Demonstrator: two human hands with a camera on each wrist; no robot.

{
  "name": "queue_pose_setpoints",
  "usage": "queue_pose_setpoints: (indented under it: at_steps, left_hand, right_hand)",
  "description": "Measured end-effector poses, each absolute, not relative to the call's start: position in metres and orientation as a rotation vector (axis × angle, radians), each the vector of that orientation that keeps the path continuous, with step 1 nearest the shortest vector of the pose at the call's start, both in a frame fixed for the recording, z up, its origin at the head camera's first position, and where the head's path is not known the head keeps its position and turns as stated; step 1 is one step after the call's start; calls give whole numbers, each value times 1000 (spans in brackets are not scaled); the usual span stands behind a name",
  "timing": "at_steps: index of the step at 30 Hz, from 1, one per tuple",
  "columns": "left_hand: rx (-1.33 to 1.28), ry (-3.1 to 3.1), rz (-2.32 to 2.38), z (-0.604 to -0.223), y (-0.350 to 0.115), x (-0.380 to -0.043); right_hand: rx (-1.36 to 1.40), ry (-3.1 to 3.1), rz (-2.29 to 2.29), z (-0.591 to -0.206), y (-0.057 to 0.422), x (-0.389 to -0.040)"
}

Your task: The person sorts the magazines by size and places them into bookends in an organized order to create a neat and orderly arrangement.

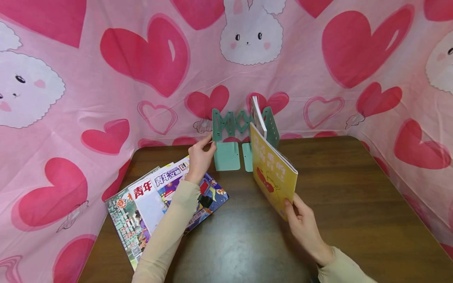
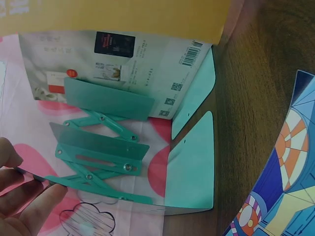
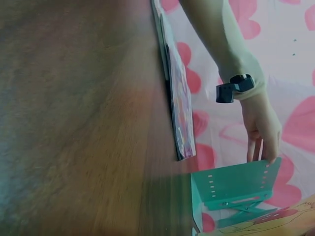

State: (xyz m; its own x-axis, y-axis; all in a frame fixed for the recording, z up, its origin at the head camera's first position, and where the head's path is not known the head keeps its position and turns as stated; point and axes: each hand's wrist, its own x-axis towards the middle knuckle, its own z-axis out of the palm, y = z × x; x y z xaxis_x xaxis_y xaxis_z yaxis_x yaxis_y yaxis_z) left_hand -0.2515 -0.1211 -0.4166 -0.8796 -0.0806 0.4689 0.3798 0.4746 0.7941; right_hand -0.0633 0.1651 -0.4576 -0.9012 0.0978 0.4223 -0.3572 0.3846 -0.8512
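A green expandable bookend rack (image 1: pixel 227 156) stands at the back of the table. My left hand (image 1: pixel 199 160) pinches the upper edge of its left end panel (image 3: pixel 236 184). In my right hand (image 1: pixel 307 228) is a yellow book (image 1: pixel 269 173), gripped by its near lower corner. It is held upright and tilted, its far end at the rack's right side. Behind it, a white-edged book (image 1: pixel 259 118) stands against the right end panel (image 1: pixel 271 126); its back cover (image 2: pixel 157 64) shows in the left wrist view.
Several magazines (image 1: pixel 132 224) lie overlapping on the left of the dark wooden table (image 1: pixel 339 184), partly under my left forearm. A pink cloth (image 1: pixel 283 78) with hearts and rabbits hangs round the table's back and sides.
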Motion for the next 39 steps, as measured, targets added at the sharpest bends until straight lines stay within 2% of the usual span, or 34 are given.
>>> queue_pose_setpoints:
  at_steps: [30,39]
  left_hand:
    - [-230,-2281,-1404,-417,-121,-252]
    - [-245,-2276,-1395,-418,-121,-252]
  right_hand:
    - [255,-2104,1674,-465,100,-145]
    - [186,-2073,1656,-467,79,-171]
